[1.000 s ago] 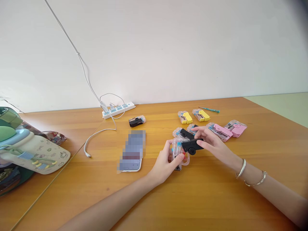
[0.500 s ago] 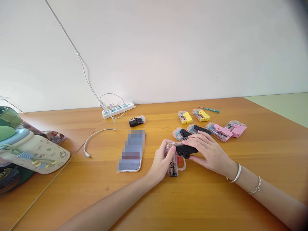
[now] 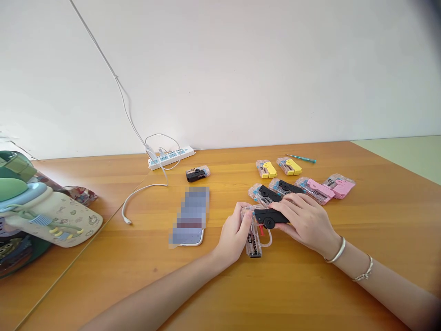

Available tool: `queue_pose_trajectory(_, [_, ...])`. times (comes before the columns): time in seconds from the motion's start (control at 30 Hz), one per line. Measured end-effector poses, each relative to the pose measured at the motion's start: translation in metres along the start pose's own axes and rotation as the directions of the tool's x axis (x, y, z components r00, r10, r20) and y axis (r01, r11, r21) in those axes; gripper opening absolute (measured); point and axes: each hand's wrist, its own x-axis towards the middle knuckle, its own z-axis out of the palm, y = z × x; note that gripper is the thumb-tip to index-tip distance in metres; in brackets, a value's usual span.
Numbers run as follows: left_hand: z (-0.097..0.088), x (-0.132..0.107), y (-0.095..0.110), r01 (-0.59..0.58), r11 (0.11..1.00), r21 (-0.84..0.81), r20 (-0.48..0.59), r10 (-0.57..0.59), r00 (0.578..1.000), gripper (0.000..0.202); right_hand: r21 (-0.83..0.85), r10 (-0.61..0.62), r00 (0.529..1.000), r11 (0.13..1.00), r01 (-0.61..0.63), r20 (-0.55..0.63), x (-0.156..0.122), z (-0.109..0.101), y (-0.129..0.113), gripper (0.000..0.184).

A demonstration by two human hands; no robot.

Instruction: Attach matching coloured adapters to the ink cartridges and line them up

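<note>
Head view: nearest on the right arm, a smooth silver bangle (image 3: 341, 251) and a thin silver chain bracelet (image 3: 364, 276) are circling the wrist. Just beyond, above the brown wooden table (image 3: 220, 299), the 2 hands are holding a small toy water gun (image 3: 268, 218) of clear plastic with a black barrel and a red trigger. Its clear handle (image 3: 254, 246), lettered in black, is pointing toward the wearer. The left hand (image 3: 231, 232) is gripping the rear of the clear body, thumb pressing against the near side. The right hand (image 3: 308, 223) is closing around the black barrel, fingers over the top and thumb below; the barrel's tip is probably lying under those fingers, which are hiding it.

To the left, a cream patterned bottle (image 3: 77, 220) with a blue collar and green lid is showing at a slant. A white-edged smartphone (image 3: 193, 236) with a mostly blurred screen is lying left of the hands. Just past the gun, 2 black-and-clear folded toys (image 3: 268, 193) and 2 pink-and-clear toys (image 3: 317, 190) are lying in a row. A lone black-and-clear toy (image 3: 197, 174) is resting beyond the phone. Farther, 2 yellow-and-clear toys (image 3: 267, 169) are sitting near a slim teal screwdriver (image 3: 302, 158), and a white power strip (image 3: 172, 158) is lying before the white wall (image 3: 234, 69).
</note>
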Motion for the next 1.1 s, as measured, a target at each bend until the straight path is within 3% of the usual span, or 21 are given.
queue_pose_trajectory(0.17, [-0.001, 0.0, 0.001, 0.011, 0.998, -0.059, 0.021, -0.01, 1.0, 0.03, 0.031, 0.065, 0.998, 0.997, -0.065, -0.016, -0.001, 0.002, 0.0, 0.036])
queue_pose_trajectory(0.37, [-0.004, 0.003, 0.002, 0.045, 0.956, -0.289, 0.137, -0.006, 0.991, 0.028, 0.263, 0.234, 0.972, 0.936, -0.233, 0.027, -0.008, 0.01, 0.01, 0.033])
queue_pose_trajectory(0.57, [-0.006, 0.003, 0.005, 0.054, 0.949, -0.312, 0.122, -0.017, 0.992, 0.027, 0.412, 0.198, 0.98, 0.892, -0.187, 0.016, -0.014, 0.015, 0.025, 0.031])
queue_pose_trajectory(0.7, [-0.005, 0.0, 0.007, 0.014, 0.979, -0.204, 0.122, 0.011, 0.992, 0.029, 0.409, 0.242, 0.97, 0.884, -0.224, 0.008, -0.017, 0.018, 0.033, 0.032])
queue_pose_trajectory(0.8, [-0.003, -0.002, 0.009, -0.117, 0.989, 0.085, 0.226, 0.095, 0.97, 0.022, 0.385, 0.243, 0.969, 0.892, -0.238, 0.035, -0.016, 0.017, 0.033, 0.032])
queue_pose_trajectory(0.9, [0.0, -0.003, 0.011, -0.244, 0.892, 0.381, 0.298, 0.131, 0.945, 0.017, 0.364, 0.204, 0.977, 0.906, -0.214, 0.068, -0.014, 0.015, 0.028, 0.03])
queue_pose_trajectory(1.0, [0.003, -0.004, 0.01, -0.335, 0.822, 0.46, 0.337, 0.188, 0.922, 0.016, 0.34, 0.174, 0.981, 0.921, -0.193, 0.084, -0.012, 0.013, 0.022, 0.027])
queue_pose_trajectory(1.1, [0.003, -0.005, 0.007, -0.38, 0.808, 0.449, 0.347, 0.234, 0.908, 0.02, 0.337, 0.152, 0.984, 0.925, -0.173, 0.089, -0.01, 0.012, 0.019, 0.025])
